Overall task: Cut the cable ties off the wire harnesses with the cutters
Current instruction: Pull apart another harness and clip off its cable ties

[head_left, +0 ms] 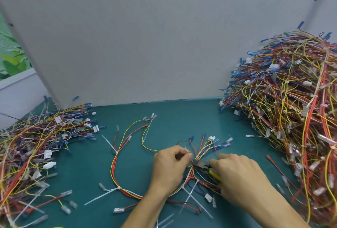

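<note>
The left hand [170, 164] pinches a white cable tie [188, 153] taut on the wire harness [127, 189]. The right hand [238, 175] grasps the yellow-handled cutters [202, 165], nose at that tie, likely to snip it cleanly.

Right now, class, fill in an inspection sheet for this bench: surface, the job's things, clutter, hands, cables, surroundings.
Surface: teal table, bare in the middle at the back.
Job's things: one wire harness spread at centre with white cable ties still on it; cutters at the wire bunch, yellow handles.
Clutter: loose tie offcuts along the near edge.
Hands: left hand pinches a tie at the bunch; right hand grips the cutters.
Cables: low harness pile at left, tall harness pile at right.
Surroundings: grey partition behind; green foliage far left.
</note>
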Available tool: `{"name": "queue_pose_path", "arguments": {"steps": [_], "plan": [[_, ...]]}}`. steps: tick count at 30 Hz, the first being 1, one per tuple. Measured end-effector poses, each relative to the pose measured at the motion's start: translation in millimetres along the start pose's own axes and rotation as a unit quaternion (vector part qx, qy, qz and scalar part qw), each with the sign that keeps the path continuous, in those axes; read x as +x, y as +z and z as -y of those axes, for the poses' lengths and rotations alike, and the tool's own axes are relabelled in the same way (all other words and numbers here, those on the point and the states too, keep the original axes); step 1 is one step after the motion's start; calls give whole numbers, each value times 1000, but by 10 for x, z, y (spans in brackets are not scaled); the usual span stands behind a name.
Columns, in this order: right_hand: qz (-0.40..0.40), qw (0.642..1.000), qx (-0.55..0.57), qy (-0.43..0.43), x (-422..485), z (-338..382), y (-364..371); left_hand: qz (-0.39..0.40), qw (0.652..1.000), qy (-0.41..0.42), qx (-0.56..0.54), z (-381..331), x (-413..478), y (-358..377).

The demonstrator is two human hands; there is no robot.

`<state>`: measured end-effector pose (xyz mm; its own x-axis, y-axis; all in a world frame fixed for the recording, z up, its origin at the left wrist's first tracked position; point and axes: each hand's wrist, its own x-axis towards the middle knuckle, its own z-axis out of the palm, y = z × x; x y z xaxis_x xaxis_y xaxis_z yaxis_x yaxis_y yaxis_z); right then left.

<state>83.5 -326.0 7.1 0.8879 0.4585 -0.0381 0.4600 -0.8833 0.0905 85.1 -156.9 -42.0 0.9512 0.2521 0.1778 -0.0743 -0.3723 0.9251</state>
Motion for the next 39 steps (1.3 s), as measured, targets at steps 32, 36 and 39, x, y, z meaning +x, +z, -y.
{"name": "queue_pose_path", "arguments": {"steps": [32, 36, 39], "plan": [[30, 989, 140, -39, -227, -251, -155, 251, 911, 210, 250, -200, -268, -367], [67, 987, 146, -28, -239, -260, -177, 261, 909, 208, 251, -161, -279, -336], [76, 986, 148, -25, -249, -294, -195, 257, 909, 209, 254, -142, -259, -306]]}}
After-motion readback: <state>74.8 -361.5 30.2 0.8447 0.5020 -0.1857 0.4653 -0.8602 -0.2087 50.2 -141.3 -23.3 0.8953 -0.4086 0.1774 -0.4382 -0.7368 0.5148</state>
